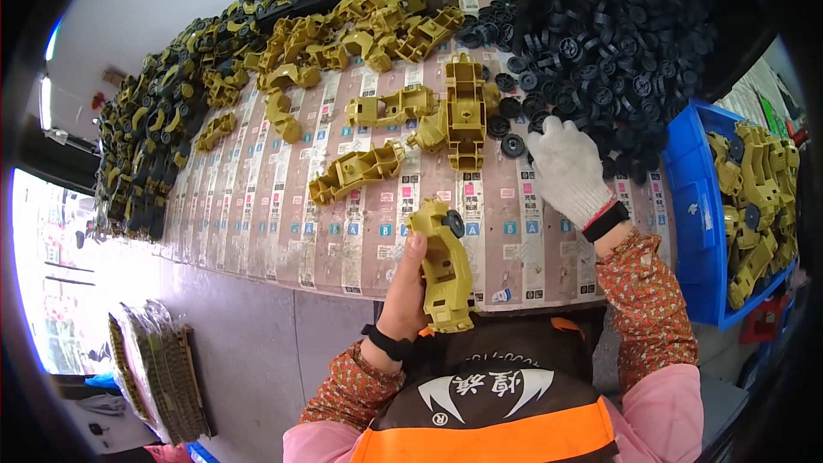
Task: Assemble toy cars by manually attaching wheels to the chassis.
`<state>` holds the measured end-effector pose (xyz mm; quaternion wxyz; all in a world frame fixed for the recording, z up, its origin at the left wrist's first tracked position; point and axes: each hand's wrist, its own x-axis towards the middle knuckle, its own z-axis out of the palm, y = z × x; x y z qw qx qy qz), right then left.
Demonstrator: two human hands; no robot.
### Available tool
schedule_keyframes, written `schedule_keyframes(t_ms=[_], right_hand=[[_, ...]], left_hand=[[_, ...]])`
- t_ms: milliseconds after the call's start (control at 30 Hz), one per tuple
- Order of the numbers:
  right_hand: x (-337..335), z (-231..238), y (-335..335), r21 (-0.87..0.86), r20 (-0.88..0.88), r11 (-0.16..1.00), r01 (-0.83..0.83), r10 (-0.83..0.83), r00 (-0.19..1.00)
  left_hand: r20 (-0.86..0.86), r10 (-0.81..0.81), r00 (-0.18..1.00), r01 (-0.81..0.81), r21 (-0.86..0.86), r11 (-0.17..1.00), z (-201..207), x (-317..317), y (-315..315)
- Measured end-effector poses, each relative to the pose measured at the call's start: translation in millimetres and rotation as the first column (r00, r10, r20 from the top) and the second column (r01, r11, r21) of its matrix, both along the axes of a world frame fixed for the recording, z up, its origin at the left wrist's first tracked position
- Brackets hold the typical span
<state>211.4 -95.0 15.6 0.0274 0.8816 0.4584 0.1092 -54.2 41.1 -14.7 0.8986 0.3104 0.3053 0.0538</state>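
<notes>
My bare left hand (405, 296) is closed around a mustard-yellow plastic toy car body (450, 279), tilted upright at the table's near edge. One black wheel (453, 223) sits on the body's upper right side. My right hand (566, 167), in a white knit glove, reaches to the near left edge of a large heap of black toy wheels (591, 51). Its fingers are bent down among the wheels, and whatever they grip is hidden. Between the hands and the heap, more yellow car bodies lie loose, including an upright one (465, 111) and a slanted one (358, 173).
The table (257, 206) has a printed covering. Yellow bodies (360, 34) are piled at the back; bodies with wheels (154, 137) heap along the left edge. At right stands a blue bin (696, 197) holding yellow parts. Flattened stacked material (159, 369) leans at lower left.
</notes>
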Motion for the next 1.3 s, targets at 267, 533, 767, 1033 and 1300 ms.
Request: schedule_keyframes(t_ms=[267,533,767,1033,1300], right_hand=[[-70,-1,-24,0.413,-0.383,0.903,-0.115,0.287,0.878],[-155,19,-47,0.495,-0.824,0.831,0.256,0.354,0.443],[-169,12,-58,0.529,-0.817,0.789,0.312,0.372,0.441],[-177,14,-58,0.461,-0.826,0.849,0.257,0.304,0.475],[-161,14,-46,0.380,-0.894,0.906,0.187,0.307,0.328]], left_hand=[[0.063,0.108,0.992,-0.112,0.075,0.991,-11,4,-3],[0.125,0.227,0.966,-0.256,0.309,0.916,-2,16,-15],[0.135,0.256,0.957,-0.289,0.417,0.861,-7,16,-19],[0.280,0.309,0.909,-0.411,0.477,0.777,-17,15,-35],[0.372,0.325,0.869,-0.481,0.484,0.731,-30,2,-30]])
